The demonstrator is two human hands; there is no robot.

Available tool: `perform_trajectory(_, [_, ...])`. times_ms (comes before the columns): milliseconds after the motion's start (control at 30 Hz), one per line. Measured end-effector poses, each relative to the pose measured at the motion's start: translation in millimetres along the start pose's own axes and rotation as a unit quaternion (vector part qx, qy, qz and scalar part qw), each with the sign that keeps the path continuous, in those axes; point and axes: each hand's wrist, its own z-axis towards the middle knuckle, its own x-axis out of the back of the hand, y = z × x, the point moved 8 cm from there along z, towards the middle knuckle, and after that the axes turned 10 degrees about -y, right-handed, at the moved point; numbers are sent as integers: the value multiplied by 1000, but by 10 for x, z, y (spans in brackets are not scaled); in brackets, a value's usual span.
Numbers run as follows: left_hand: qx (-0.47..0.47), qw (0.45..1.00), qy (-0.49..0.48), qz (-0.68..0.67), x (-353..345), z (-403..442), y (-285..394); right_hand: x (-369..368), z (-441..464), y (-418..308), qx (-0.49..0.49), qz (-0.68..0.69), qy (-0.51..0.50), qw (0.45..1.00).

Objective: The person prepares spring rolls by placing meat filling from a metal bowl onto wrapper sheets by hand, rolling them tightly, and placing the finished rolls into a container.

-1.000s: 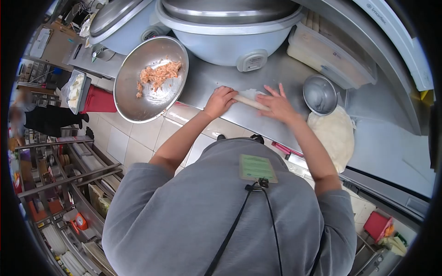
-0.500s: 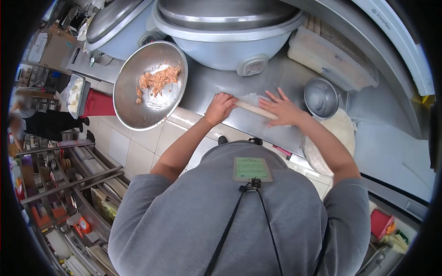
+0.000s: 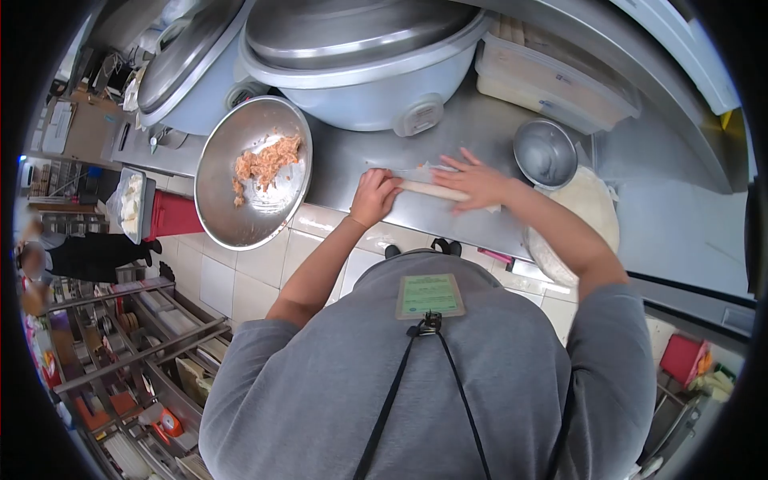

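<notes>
A long, thin, pale wrapper roll (image 3: pixel 428 190) lies on the steel counter along its front edge. My left hand (image 3: pixel 374 197) has its fingers curled round the roll's left end. Flat across the right part is my right hand (image 3: pixel 474 182), fingers spread and touching the roll from above; that end is partly hidden. A bit of loose wrapper shows behind the roll, near the right fingertips. To the left, a large steel bowl (image 3: pixel 210 210) tilts toward me with orange-pink minced filling (image 3: pixel 268 164) in it. Past my right hand sit a small steel bowl (image 3: pixel 546 154) and a stack of round pale wrappers (image 3: pixel 594 220).
Two large lidded cookers, one nearer (image 3: pixel 360 96) and one farther left (image 3: pixel 188 104), line the back. A plastic container (image 3: pixel 552 84) stands at the back right. Shelving (image 3: pixel 152 344) fills the lower left. Another person (image 3: pixel 88 256) is at far left.
The view has shifted, so the cookers and bowls sit at a different angle. Both hands stay on the roll, the right one still flat across it.
</notes>
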Motion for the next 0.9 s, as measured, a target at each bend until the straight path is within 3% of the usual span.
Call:
perform_trajectory(200, [-17,1000,-12,13,99,46,167,-218,-976,-47,-97,-6,-17,995])
perform_trajectory(267, [-22,999,-16,25,79,17,306,-112,-973,-142,-193,-6,132,972])
perform_trajectory(300, [-61,995,-71,18,-66,-24,445,-202,-861,-271,-196,-6,133,972])
perform_trajectory(367, [-115,978,-171,15,-299,-62,662,-253,-640,-485,-196,31,243,950])
perform_trajectory(467, [-114,976,-163,84,-475,127,535,-232,-398,-398,-263,-13,291,920])
perform_trajectory(567, [-77,982,-168,45,-529,366,382,-159,-320,-147,-321,42,272,906])
perform_trajectory(667, [-96,982,-141,84,-409,393,533,-99,-363,-257,-308,-26,301,902])
perform_trajectory(767, [-148,978,-126,73,-433,251,653,-139,-465,-428,-266,-7,316,911])
perform_trajectory(900, [-153,978,-115,78,-564,406,465,-210,-379,-213,-267,-77,290,916])
